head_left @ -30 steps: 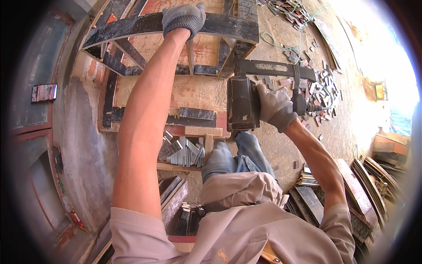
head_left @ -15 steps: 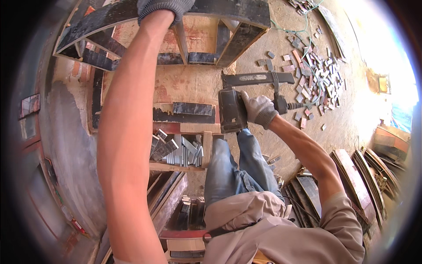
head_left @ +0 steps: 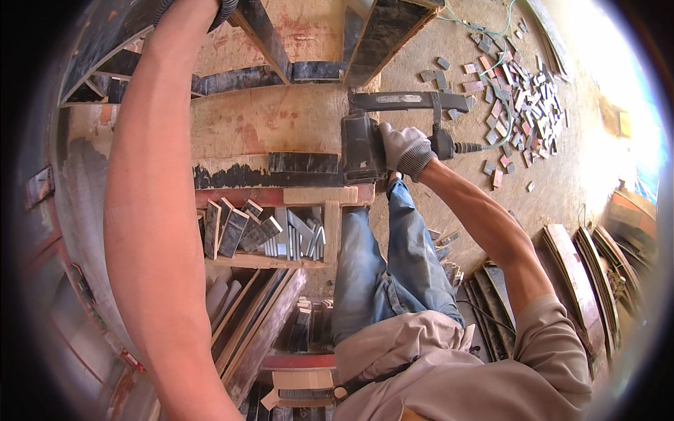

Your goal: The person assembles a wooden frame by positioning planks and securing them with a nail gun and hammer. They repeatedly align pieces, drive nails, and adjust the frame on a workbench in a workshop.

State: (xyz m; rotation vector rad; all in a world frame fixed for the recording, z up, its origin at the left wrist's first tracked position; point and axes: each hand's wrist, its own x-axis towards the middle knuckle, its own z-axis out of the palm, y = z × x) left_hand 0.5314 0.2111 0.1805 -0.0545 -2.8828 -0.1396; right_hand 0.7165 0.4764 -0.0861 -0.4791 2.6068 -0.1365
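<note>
My right hand (head_left: 405, 149), in a pale work glove with a grey cuff, is wrapped round the handle of a black nail gun (head_left: 365, 151). The gun's long magazine lies across the far side, and its hose fitting points right. At the upper left my left hand (head_left: 196, 8) is cut off by the picture's edge. Only its dark grey glove cuff shows, so its fingers are hidden. It is nearest to a curved wooden frame (head_left: 263, 35) with black faces and cross pieces, standing on a stained wooden workbench (head_left: 232, 126). A black-faced strip (head_left: 303, 162) lies near the bench's front edge.
Small offcuts (head_left: 523, 112) are heaped on the floor at the right, with a thin green hose (head_left: 511, 126) running over them. Below the bench, a wooden shelf (head_left: 274, 262) holds more small blocks. Curved panels (head_left: 572, 281) lean in stacks at the lower right.
The view has shifted, and my left hand has moved up and left, mostly out of the picture. My right hand still grips the nail gun, which appears slightly higher in view.
</note>
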